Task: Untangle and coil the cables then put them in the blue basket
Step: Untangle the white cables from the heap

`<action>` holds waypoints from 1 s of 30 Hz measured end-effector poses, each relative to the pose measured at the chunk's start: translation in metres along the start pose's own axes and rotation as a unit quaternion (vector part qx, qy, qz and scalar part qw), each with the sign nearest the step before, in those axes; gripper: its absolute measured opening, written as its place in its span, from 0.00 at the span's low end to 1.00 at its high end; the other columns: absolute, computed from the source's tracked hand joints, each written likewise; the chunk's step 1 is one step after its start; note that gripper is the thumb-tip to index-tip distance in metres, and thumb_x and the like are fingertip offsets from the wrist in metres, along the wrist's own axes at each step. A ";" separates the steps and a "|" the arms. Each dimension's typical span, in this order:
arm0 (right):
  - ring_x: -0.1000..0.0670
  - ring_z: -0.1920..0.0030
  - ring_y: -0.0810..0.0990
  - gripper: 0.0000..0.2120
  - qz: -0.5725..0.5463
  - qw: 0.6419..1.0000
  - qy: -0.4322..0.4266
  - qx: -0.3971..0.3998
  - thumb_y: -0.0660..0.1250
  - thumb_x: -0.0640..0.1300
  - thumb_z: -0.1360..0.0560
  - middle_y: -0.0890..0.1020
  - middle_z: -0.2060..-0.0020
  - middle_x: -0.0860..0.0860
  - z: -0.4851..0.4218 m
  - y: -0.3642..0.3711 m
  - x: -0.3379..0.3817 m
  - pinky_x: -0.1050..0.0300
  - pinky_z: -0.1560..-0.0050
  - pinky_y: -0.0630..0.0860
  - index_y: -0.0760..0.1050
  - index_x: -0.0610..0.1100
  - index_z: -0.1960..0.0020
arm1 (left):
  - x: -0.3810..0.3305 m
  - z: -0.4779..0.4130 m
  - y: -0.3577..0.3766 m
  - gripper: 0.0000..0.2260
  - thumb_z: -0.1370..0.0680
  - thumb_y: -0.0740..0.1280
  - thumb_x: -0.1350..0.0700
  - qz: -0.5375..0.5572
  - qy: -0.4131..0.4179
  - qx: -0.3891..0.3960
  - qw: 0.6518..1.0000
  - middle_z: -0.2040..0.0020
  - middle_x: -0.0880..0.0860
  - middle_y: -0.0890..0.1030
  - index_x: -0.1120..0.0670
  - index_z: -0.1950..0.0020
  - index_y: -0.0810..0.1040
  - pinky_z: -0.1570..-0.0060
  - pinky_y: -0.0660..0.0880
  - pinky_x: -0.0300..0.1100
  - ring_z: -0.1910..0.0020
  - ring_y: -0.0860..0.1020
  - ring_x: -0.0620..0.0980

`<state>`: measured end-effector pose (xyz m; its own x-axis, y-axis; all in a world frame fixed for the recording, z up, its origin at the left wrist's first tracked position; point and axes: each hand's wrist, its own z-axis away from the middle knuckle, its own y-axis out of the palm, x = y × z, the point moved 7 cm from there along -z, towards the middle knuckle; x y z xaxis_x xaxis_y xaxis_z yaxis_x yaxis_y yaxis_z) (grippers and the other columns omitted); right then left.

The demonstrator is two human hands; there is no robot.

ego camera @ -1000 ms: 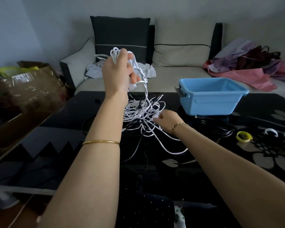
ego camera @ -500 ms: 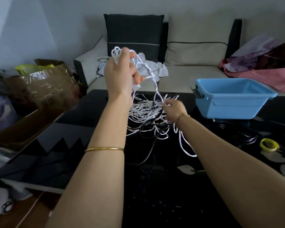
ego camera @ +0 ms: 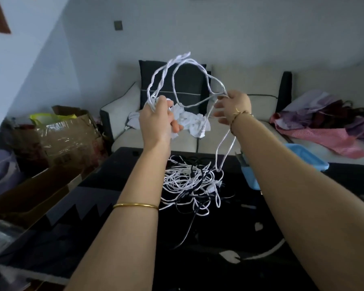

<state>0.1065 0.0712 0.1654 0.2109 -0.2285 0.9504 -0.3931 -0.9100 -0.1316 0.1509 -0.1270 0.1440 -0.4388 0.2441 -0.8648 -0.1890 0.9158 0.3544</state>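
Observation:
My left hand (ego camera: 157, 120) is raised above the table and grips a bundle of white cable loops (ego camera: 178, 76) that arch up in front of the sofa. My right hand (ego camera: 233, 106) is also raised, to the right, pinching a strand of the same white cable. From it a length hangs down to a tangled heap of white and black cables (ego camera: 190, 181) on the black table. The blue basket (ego camera: 303, 153) stands at the right, mostly hidden behind my right forearm.
The black glass table (ego camera: 219, 259) fills the foreground. Behind it is a beige sofa (ego camera: 256, 95) with a dark cushion (ego camera: 189, 80), crumpled white cloth (ego camera: 194, 120) and pink and purple clothes (ego camera: 328, 122). Cardboard boxes (ego camera: 67, 135) stand at the left.
My right hand has risen from the heap to the height of my left hand, drawing a white strand up. The loops now stand high between both hands. The view has tilted upward.

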 end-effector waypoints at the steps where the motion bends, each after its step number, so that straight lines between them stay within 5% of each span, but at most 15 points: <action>1: 0.49 0.71 0.72 0.15 0.006 1.000 0.006 -0.024 0.53 0.35 0.23 0.77 0.64 0.45 0.008 -0.012 -0.004 0.66 0.76 0.66 0.72 0.45 0.63 | 0.000 0.002 0.003 0.11 0.20 0.58 0.56 -0.003 -0.008 0.006 1.000 0.79 0.47 0.64 0.58 0.59 0.75 0.74 0.73 0.38 0.81 0.64 0.45; 5: 0.46 0.71 0.74 0.10 0.030 0.995 0.064 -0.069 0.59 0.41 0.29 0.79 0.69 0.44 0.050 -0.049 -0.056 0.62 0.72 0.71 0.74 0.43 0.68 | 0.006 0.023 0.017 0.11 0.19 0.59 0.55 -0.031 -0.047 0.039 0.998 0.80 0.46 0.66 0.59 0.56 0.76 0.75 0.73 0.38 0.83 0.65 0.44; 8: 0.42 0.67 0.77 0.08 0.195 0.973 0.122 -0.014 0.62 0.41 0.32 0.78 0.67 0.43 0.077 -0.069 -0.096 0.51 0.64 0.77 0.70 0.44 0.70 | 0.015 0.047 0.034 0.12 0.19 0.59 0.55 -0.052 -0.087 0.094 0.990 0.82 0.45 0.65 0.60 0.56 0.76 0.75 0.72 0.38 0.83 0.65 0.44; 12: 0.45 0.66 0.76 0.08 0.411 0.881 0.173 0.160 0.57 0.38 0.23 0.75 0.63 0.42 0.115 -0.083 -0.130 0.58 0.69 0.71 0.70 0.39 0.59 | 0.038 0.082 0.054 0.12 0.20 0.59 0.52 -0.110 -0.165 0.184 0.963 0.81 0.45 0.64 0.57 0.56 0.76 0.76 0.66 0.35 0.84 0.66 0.44; 15: 0.41 0.44 0.78 0.12 0.506 0.834 0.135 0.172 0.59 0.38 0.22 0.78 0.43 0.37 0.121 -0.096 -0.119 0.57 0.55 0.69 0.74 0.33 0.42 | 0.058 0.100 0.061 0.12 0.20 0.59 0.51 -0.178 -0.191 0.237 0.936 0.81 0.44 0.64 0.56 0.57 0.76 0.76 0.65 0.34 0.83 0.66 0.44; 19: 0.40 0.46 0.77 0.12 0.449 0.893 0.006 0.033 0.58 0.36 0.23 0.79 0.45 0.38 0.095 -0.108 -0.071 0.56 0.55 0.71 0.76 0.34 0.45 | 0.073 0.109 0.058 0.13 0.20 0.60 0.51 -0.227 -0.207 0.258 0.916 0.80 0.45 0.65 0.57 0.57 0.78 0.77 0.64 0.33 0.82 0.68 0.45; 21: 0.42 0.55 0.76 0.11 0.361 0.927 -0.070 0.074 0.60 0.39 0.23 0.80 0.54 0.40 0.091 -0.087 -0.056 0.56 0.58 0.72 0.77 0.33 0.51 | 0.080 0.110 0.060 0.14 0.20 0.59 0.50 -0.246 -0.217 0.276 0.903 0.80 0.45 0.64 0.56 0.58 0.78 0.78 0.63 0.32 0.80 0.68 0.46; 24: 0.53 0.68 0.71 0.12 0.329 0.922 -0.102 0.178 0.66 0.47 0.25 0.77 0.67 0.48 0.097 -0.055 -0.065 0.69 0.71 0.64 0.76 0.37 0.58 | 0.093 0.110 0.065 0.13 0.20 0.60 0.49 -0.227 -0.238 0.291 0.898 0.81 0.45 0.62 0.56 0.57 0.77 0.77 0.65 0.33 0.82 0.65 0.45; 26: 0.56 0.69 0.75 0.08 0.265 0.942 -0.096 0.182 0.69 0.44 0.27 0.79 0.69 0.49 0.092 -0.054 -0.081 0.69 0.64 0.70 0.75 0.41 0.61 | 0.101 0.108 0.065 0.14 0.20 0.59 0.49 -0.197 -0.261 0.299 0.897 0.81 0.45 0.60 0.57 0.59 0.77 0.79 0.64 0.32 0.83 0.62 0.44; 28: 0.50 0.68 0.79 0.06 0.111 0.978 -0.029 0.173 0.69 0.38 0.26 0.80 0.68 0.44 0.085 -0.062 -0.100 0.54 0.55 0.78 0.74 0.42 0.61 | 0.109 0.106 0.064 0.16 0.20 0.59 0.49 -0.191 -0.276 0.319 0.886 0.81 0.45 0.59 0.58 0.61 0.76 0.78 0.66 0.34 0.84 0.60 0.44; 30: 0.50 0.69 0.80 0.04 -0.012 0.985 0.051 0.165 0.68 0.36 0.26 0.79 0.69 0.45 0.082 -0.068 -0.117 0.50 0.55 0.79 0.74 0.40 0.59 | 0.113 0.107 0.068 0.17 0.19 0.59 0.48 -0.202 -0.278 0.350 0.872 0.81 0.45 0.59 0.58 0.60 0.75 0.76 0.67 0.35 0.85 0.60 0.43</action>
<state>0.1825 0.1316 0.0400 0.1195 -0.1845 0.9755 -0.0738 -0.9815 -0.1766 0.1820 -0.0034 0.0319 0.0698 -0.2042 -0.9764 0.4376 0.8859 -0.1540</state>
